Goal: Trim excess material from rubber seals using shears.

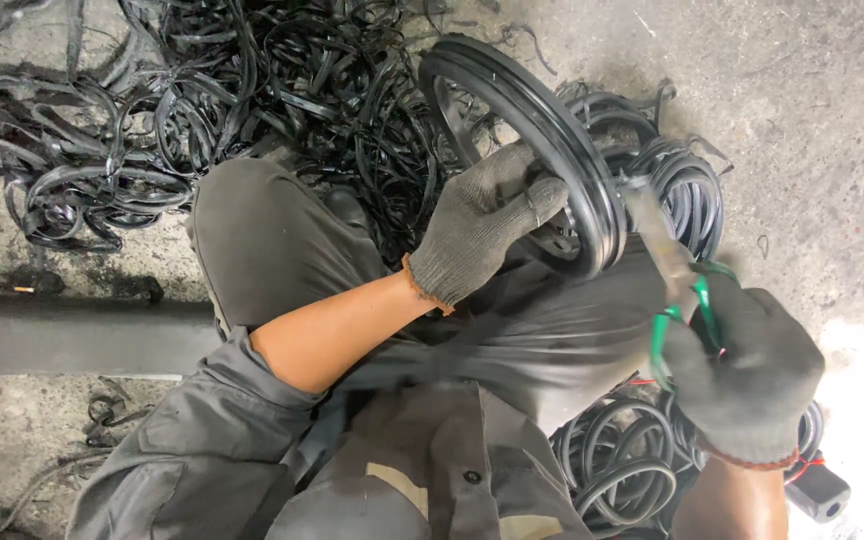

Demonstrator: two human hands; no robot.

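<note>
Gripping the black rubber ring (542,140) in my left hand (482,225), I hold it up on edge above my lap, so its plane runs from the near right toward the far left and its outer rim faces my right side. My gloved left fingers (537,195) curl over the near part of the rim, thumb side toward me, clenched firmly on the ring. My right hand (752,375), also in a grey glove, is closed around the green handles of a pair of scissors (682,280); the blades point up and to the left, and their tips meet the ring's outer edge just beside my left fingers, though motion blur keeps me from telling whether the blades are parted or together. So the ring lies up and left of my right hand, and the scissors come at it from below on the right. The left hand is the one on the ring; the right reaches it only through the tool.

Under the ring are my grey trousers (282,240). Beyond my knee a tangled heap of black rubber strips (212,90) spreads over the concrete floor (812,120). More black rings (622,460) lie stacked by my right side, and others (687,190) sit behind the one I hold.
</note>
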